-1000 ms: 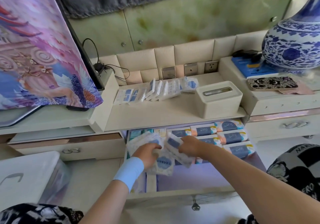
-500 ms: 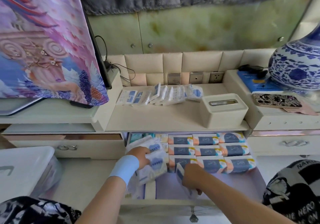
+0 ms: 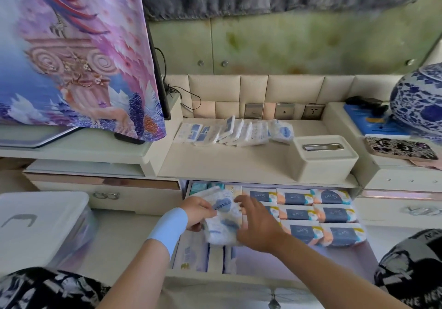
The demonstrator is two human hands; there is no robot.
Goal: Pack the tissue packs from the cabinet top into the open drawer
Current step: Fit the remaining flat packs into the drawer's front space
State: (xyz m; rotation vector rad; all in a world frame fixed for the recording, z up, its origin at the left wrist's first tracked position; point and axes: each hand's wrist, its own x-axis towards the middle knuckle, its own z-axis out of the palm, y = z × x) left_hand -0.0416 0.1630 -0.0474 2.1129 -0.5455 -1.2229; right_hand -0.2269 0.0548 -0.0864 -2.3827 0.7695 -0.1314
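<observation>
Several white tissue packs with blue labels (image 3: pixel 234 131) lie in a row on the cabinet top (image 3: pixel 229 165). Below it the open drawer (image 3: pixel 239 282) holds rows of orange-and-navy packs (image 3: pixel 332 214) at the right and flat packs at the front left. My left hand (image 3: pixel 197 213), with a light blue wristband, grips a bunch of white tissue packs (image 3: pixel 223 222) over the drawer's left part. My right hand (image 3: pixel 257 225) reaches onto the same bunch from the right, fingers spread on it.
A cream tissue box (image 3: pixel 324 159) stands on the cabinet top at the right. A blue-and-white vase (image 3: pixel 421 102) and a patterned phone (image 3: pixel 400 147) sit on the right unit. A draped screen (image 3: pixel 71 52) rises at the left; a white bin (image 3: pixel 40 225) stands low left.
My right hand has let go of the pack that it set at the drawer's front and has come up to the bunch in my left hand. The camera has tilted up.
</observation>
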